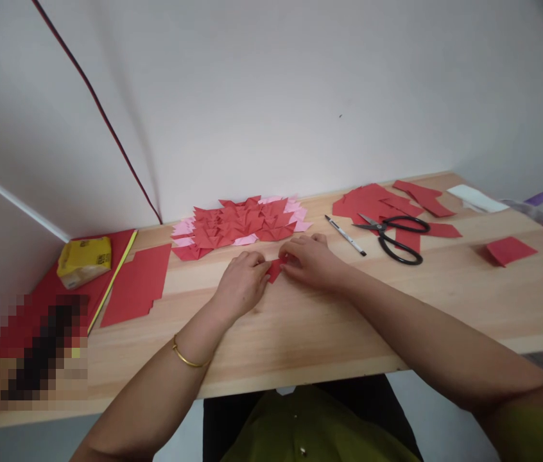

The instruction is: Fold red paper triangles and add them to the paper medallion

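While L hand & R hand pinch small red paper from either side, over table just in front of folded paper pile, imo keep edges lined up 1st, hold 1 side steady, then press any crease flat w/ fingertip.

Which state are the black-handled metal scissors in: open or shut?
Open: the black-handled metal scissors lie with blade tips apart and handle loops spread.
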A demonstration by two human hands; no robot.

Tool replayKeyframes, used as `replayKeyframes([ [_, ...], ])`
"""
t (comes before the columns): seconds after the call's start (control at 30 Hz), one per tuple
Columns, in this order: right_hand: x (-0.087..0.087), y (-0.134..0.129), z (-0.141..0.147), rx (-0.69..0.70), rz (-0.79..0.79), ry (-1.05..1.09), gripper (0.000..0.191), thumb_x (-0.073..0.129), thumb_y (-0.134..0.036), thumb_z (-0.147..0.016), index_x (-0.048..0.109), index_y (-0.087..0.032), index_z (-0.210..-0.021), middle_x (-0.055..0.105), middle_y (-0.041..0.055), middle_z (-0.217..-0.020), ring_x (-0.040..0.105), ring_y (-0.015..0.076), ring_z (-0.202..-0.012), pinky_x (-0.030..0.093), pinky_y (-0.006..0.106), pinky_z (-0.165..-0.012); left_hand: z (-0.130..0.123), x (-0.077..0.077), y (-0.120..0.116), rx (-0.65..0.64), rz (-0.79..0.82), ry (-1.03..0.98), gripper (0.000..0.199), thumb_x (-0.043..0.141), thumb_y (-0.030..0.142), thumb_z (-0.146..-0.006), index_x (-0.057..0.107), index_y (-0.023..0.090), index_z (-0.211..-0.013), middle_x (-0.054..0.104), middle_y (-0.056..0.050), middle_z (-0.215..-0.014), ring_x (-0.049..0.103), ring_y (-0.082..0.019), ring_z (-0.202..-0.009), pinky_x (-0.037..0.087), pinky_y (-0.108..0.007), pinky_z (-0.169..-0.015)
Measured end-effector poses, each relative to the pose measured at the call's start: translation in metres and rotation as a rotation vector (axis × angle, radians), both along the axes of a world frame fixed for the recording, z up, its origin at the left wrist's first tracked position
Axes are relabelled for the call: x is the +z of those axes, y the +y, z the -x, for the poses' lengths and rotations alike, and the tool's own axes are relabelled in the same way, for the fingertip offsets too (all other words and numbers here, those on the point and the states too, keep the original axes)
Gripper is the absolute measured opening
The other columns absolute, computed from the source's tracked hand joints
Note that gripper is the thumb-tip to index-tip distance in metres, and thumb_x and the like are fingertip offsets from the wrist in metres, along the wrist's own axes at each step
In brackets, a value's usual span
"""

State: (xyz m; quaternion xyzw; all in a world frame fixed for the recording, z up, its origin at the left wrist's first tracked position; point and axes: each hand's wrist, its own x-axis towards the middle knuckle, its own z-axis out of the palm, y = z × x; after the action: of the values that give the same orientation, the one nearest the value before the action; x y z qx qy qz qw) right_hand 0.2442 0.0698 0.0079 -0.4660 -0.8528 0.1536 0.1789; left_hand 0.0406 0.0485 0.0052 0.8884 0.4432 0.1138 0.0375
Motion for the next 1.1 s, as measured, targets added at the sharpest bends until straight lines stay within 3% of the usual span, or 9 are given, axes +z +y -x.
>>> replayKeyframes([
  [0.3,-0.009,0.006,0.000,0.012,0.010,0.025,0.016,0.050,-0.027,-0.084,0.064,-0.020,-0.081,0.067,0.0040,-0.087,0.055,0.0200,-0.090,0.021,0.038,-0.085,-0.002,0.002,0.001,0.011,0.012,0.037,0.022,0.050,0.021,-0.087,0.066,0.019,-0.101,0.059,-0.008,-0.099,0.052,-0.020,-0.093,0.043,-0.035,-0.083],
  [0.63,-0.007,0.008,0.000,-0.027,0.047,0.013,0.015,0.052,-0.028,-0.083,0.064,-0.021,-0.080,0.066,0.0030,-0.084,0.055,0.0190,-0.085,0.022,0.037,-0.083,0.015,0.021,0.001,0.103,0.004,0.177,0.021,0.052,0.025,-0.086,0.072,0.019,-0.084,0.062,-0.009,-0.092,0.053,-0.024,-0.093,0.040,-0.040,-0.083],
  [0.8,-0.007,0.007,0.001,-0.037,0.055,0.004,0.014,0.053,-0.029,-0.083,0.064,-0.021,-0.079,0.065,0.0027,-0.085,0.054,0.0186,-0.086,0.021,0.037,-0.083,0.023,0.025,0.005,0.123,0.034,0.112,0.021,0.055,0.025,-0.083,0.069,0.016,-0.070,0.064,-0.009,-0.083,0.056,-0.021,-0.086,0.042,-0.037,-0.083],
  [0.97,-0.007,0.007,0.000,-0.033,0.028,0.006,0.017,0.060,-0.037,-0.079,0.062,-0.021,-0.078,0.065,0.0035,-0.087,0.053,0.0206,-0.090,0.020,0.038,-0.084,0.019,0.024,0.008,0.134,0.099,0.014,0.026,0.055,0.024,-0.082,0.061,0.015,-0.059,0.061,-0.006,-0.070,0.055,-0.016,-0.070,0.045,-0.031,-0.072],
  [1.1,-0.006,0.007,-0.002,0.013,0.007,-0.017,0.014,0.060,-0.034,-0.081,0.062,-0.021,-0.081,0.066,0.0038,-0.091,0.053,0.0211,-0.094,0.020,0.038,-0.084,0.015,0.013,0.009,0.036,0.024,-0.107,0.016,0.053,0.020,-0.085,0.067,0.015,-0.080,0.064,-0.007,-0.083,0.057,-0.018,-0.083,0.045,-0.033,-0.080],
])
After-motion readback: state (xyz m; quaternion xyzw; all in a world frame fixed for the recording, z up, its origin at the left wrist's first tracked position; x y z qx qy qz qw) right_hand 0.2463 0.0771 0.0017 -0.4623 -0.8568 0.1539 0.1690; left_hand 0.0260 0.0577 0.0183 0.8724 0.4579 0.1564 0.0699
